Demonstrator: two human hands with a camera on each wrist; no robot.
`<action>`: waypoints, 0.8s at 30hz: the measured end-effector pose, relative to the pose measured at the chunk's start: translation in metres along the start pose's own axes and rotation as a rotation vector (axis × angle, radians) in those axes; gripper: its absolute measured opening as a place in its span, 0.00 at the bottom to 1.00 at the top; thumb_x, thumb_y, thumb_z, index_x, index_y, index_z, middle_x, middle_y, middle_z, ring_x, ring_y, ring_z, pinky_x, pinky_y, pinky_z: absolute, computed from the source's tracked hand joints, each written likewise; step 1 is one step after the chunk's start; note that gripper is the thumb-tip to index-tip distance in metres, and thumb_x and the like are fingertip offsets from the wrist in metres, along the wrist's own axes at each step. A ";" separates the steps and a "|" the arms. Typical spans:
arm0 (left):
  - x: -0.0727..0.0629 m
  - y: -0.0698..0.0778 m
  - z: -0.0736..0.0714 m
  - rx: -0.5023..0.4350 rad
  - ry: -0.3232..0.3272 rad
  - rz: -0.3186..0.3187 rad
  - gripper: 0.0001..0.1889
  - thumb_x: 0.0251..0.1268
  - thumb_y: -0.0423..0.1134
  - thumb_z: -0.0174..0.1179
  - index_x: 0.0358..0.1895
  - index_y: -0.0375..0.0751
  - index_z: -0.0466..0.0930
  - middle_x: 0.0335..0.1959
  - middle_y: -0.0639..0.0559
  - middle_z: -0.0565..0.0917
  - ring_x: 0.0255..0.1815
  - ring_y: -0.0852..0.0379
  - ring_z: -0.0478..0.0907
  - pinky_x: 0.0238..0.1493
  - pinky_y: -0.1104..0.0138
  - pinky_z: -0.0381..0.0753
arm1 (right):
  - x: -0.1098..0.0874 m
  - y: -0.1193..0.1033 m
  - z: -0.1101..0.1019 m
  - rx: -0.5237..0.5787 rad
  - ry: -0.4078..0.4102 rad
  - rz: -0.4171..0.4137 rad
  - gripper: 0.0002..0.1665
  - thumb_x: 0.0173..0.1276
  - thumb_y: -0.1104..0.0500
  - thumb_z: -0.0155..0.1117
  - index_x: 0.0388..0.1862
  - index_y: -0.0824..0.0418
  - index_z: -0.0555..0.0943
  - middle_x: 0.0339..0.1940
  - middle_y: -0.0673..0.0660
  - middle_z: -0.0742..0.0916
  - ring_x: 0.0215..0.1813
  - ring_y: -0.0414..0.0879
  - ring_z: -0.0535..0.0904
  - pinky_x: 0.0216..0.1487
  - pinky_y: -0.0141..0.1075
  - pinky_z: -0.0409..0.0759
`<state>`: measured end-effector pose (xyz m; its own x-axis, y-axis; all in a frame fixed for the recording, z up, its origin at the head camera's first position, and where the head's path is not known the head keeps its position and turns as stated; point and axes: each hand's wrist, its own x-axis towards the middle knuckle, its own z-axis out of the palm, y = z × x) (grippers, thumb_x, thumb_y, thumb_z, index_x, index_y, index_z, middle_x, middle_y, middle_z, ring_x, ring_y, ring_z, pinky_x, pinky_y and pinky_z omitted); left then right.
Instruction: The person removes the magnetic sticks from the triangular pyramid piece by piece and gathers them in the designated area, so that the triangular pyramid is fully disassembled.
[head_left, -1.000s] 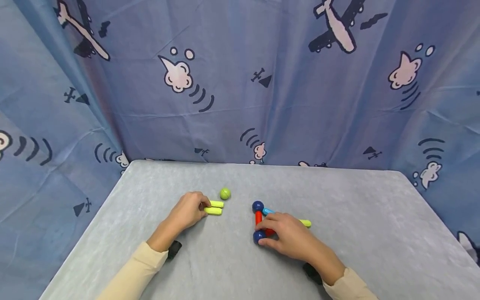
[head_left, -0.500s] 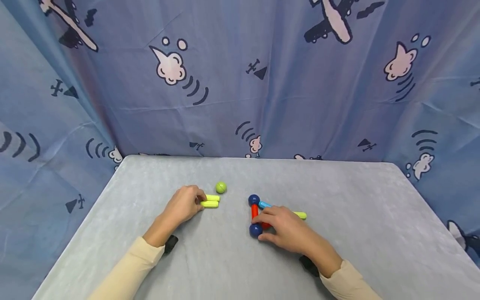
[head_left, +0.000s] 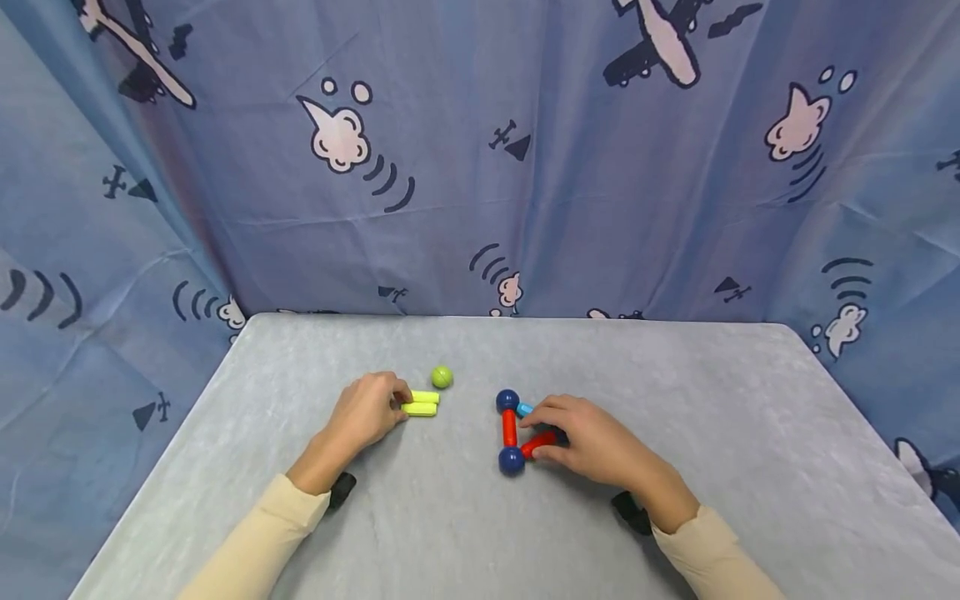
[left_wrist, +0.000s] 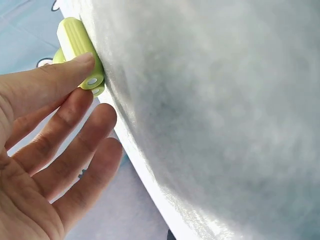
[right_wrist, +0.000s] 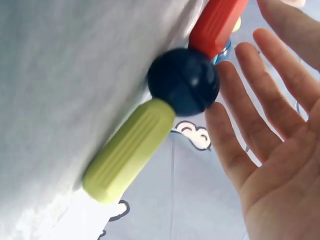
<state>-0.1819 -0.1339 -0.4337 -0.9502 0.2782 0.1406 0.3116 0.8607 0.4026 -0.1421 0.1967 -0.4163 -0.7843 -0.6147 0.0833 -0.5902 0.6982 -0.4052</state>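
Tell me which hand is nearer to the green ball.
Left. The left hand is at the yellow-green rods, just short of the green ball and to its left; the right hand is farther off, to the ball's right, by a red rod.

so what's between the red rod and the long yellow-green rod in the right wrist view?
A dark blue ball, touching the red rod and the yellow-green rod; the right wrist view shows it.

Glare whitens the tabletop in wrist views.
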 end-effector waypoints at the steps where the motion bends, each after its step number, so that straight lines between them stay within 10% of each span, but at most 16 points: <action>1: 0.000 0.000 0.000 0.003 0.003 0.001 0.10 0.44 0.31 0.78 0.32 0.46 0.88 0.31 0.55 0.86 0.31 0.59 0.81 0.34 0.63 0.80 | 0.001 0.002 -0.001 0.006 0.004 0.003 0.21 0.61 0.51 0.74 0.54 0.50 0.85 0.48 0.48 0.86 0.47 0.42 0.81 0.51 0.39 0.81; 24: 0.003 0.006 -0.005 0.017 0.013 -0.010 0.10 0.46 0.36 0.78 0.33 0.47 0.88 0.32 0.56 0.85 0.31 0.59 0.81 0.32 0.64 0.78 | 0.022 0.020 -0.001 -0.006 0.045 0.157 0.15 0.66 0.52 0.71 0.51 0.50 0.85 0.46 0.47 0.86 0.50 0.46 0.82 0.53 0.45 0.81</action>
<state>-0.1825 -0.1303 -0.4268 -0.9530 0.2644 0.1482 0.3020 0.8704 0.3888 -0.1711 0.1972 -0.4217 -0.8745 -0.4812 0.0601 -0.4610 0.7864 -0.4113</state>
